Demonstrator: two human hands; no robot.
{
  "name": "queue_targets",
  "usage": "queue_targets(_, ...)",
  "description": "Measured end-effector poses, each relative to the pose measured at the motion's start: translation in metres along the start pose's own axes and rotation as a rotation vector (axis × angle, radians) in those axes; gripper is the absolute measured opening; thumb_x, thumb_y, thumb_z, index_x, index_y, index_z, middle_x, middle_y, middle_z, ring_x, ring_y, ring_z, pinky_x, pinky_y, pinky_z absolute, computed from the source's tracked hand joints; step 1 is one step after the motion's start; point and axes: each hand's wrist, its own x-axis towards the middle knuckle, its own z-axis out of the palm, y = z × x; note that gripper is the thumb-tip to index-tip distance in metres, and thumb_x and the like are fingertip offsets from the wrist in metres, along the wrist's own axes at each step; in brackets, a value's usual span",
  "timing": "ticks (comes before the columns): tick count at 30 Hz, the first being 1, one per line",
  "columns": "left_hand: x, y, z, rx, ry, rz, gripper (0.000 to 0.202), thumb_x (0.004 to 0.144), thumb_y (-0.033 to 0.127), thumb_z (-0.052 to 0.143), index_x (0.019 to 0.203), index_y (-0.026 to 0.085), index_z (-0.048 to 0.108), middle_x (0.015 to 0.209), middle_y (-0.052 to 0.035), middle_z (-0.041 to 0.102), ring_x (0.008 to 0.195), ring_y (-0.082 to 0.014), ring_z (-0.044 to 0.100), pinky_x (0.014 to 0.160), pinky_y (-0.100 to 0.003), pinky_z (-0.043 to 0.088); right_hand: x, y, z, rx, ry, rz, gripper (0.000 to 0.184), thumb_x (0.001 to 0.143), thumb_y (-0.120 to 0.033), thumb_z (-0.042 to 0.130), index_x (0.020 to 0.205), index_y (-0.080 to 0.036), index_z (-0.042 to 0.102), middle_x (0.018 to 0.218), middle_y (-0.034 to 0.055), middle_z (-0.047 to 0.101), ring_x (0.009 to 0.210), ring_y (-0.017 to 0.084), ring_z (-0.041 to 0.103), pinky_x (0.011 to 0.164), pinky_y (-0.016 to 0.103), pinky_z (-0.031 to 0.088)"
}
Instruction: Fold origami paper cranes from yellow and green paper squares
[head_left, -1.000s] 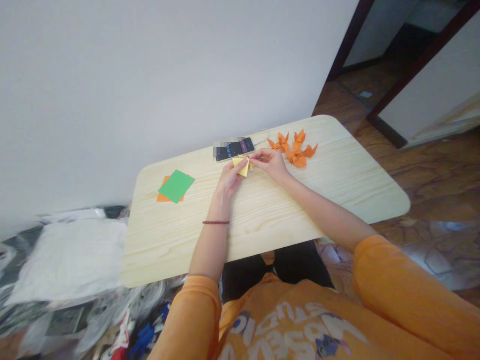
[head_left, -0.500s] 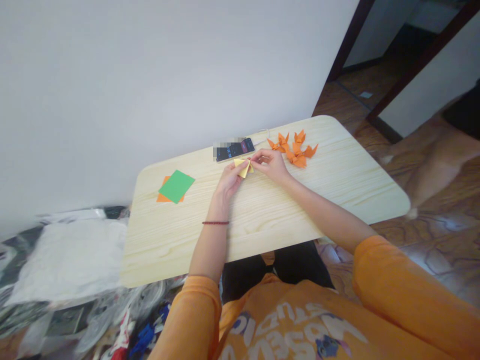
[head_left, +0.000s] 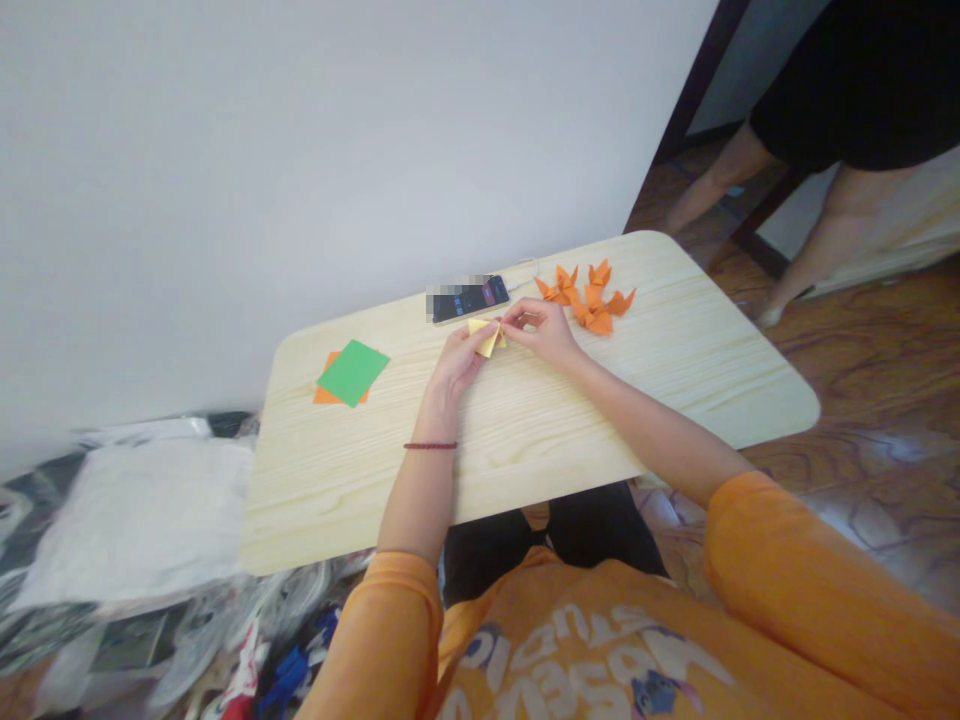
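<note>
Yellow paper (head_left: 486, 336), one piece, is pinched at its edges by the fingertips of the left hand (head_left: 457, 362) and right hand (head_left: 544, 328), low over the one table (head_left: 675, 370). One phone (head_left: 469, 299) lies just beyond the hands. One green sheet (head_left: 352, 372) overlaps one orange sheet (head_left: 327, 394) well left of them. About four orange folded pieces (head_left: 592, 300) sit beside the right hand. The yellow paper is small, creased and pointed.

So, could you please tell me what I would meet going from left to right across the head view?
white bag → green sheet → yellow paper → orange shapes → person's legs. The phone overlaps the yellow paper, so I left it out.
</note>
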Motion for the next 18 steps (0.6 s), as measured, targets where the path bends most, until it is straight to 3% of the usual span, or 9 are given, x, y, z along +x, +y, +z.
queue_targets(11, 0.0008, 0.0020, 0.0014, -0.032, 0.039, 0.025, 0.010, 0.072, 0.020, 0.075, 0.079, 0.013, 0.072, 0.084, -0.0050, 0.073, 0.081, -0.0131, 0.067, 0.083, -0.025, 0.049, 0.0030, 0.0032, -0.0001, 0.127, 0.051, 0.115, 0.021, 0.063, -0.033, 0.072, 0.067, -0.017, 0.059, 0.069, -0.0002, 0.060, 0.068, 0.012, 0.056, 0.058, 0.023, 0.044)
queue_targets(18, 0.0046, -0.0007, -0.0065, 0.106, 0.059, 0.155, 0.026, 0.061, 0.033, 0.083, 0.077, 0.015, 0.072, 0.077, -0.0023, 0.072, 0.070, -0.0107, 0.063, 0.071, -0.023, 0.048, 0.0046, 0.0061, -0.0008, 0.155, 0.056, 0.105, 0.021, 0.066, -0.035, 0.072, 0.074, -0.018, 0.064, 0.071, 0.0003, 0.062, 0.065, 0.012, 0.056, 0.058, 0.025, 0.047)
